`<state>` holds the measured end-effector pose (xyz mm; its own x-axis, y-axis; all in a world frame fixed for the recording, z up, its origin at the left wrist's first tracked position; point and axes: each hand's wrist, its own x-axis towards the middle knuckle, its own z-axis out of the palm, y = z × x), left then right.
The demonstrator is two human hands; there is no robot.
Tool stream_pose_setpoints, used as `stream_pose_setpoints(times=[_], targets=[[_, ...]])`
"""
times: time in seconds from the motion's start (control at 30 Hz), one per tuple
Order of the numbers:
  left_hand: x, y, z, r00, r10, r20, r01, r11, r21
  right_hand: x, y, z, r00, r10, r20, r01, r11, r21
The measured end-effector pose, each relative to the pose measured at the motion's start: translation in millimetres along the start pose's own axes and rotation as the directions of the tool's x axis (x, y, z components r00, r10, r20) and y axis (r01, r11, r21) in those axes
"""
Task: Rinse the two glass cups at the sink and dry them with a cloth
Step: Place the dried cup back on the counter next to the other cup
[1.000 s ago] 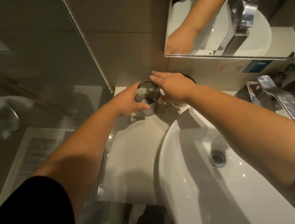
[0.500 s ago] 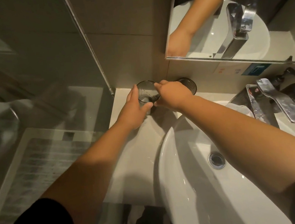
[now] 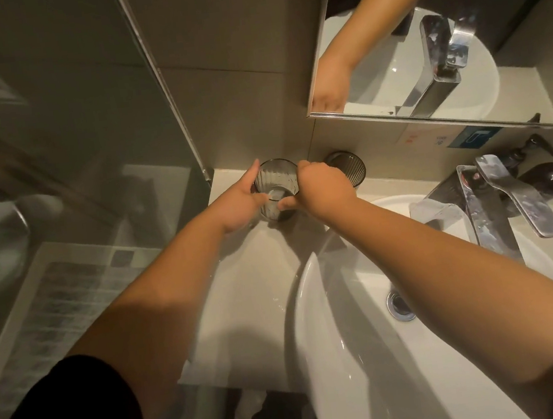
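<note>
Both hands close on a ribbed, smoky clear glass cup (image 3: 277,188) at the back corner of the pale surface (image 3: 243,295), left of the white oval basin (image 3: 371,353); the left hand (image 3: 238,206) wraps its left side, the right hand (image 3: 322,188) its right, each grip holding the cup. A second ribbed dark glass cup (image 3: 349,168) stands just beside it against the wall, below the mirror (image 3: 421,37), with the chrome tap (image 3: 494,198) well apart to the right
</note>
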<state>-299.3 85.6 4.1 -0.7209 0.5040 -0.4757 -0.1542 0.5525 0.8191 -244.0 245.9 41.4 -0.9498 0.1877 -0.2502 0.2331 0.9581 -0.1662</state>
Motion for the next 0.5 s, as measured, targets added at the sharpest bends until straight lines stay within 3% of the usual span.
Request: stream_pose_setpoints(times=[0.27, 0.4, 0.5], targets=[[4, 2, 5, 0.999, -0.004, -0.036, 0.0, 0.993, -0.118, -2, 12, 3, 0.995, -0.005, 0.098, -0.024, 0.955, 0.294], [6, -1, 4, 0.997, 0.022, -0.079, -0.037, 0.98, -0.194, -5, 10, 11, 0.998, 0.012, 0.058, -0.031, 0.942, 0.334], [3, -3, 10, 0.982, 0.032, -0.184, -0.086, 0.953, -0.291, -6, 9, 19, 0.998, 0.067, -0.001, -0.061, 0.917, 0.395]])
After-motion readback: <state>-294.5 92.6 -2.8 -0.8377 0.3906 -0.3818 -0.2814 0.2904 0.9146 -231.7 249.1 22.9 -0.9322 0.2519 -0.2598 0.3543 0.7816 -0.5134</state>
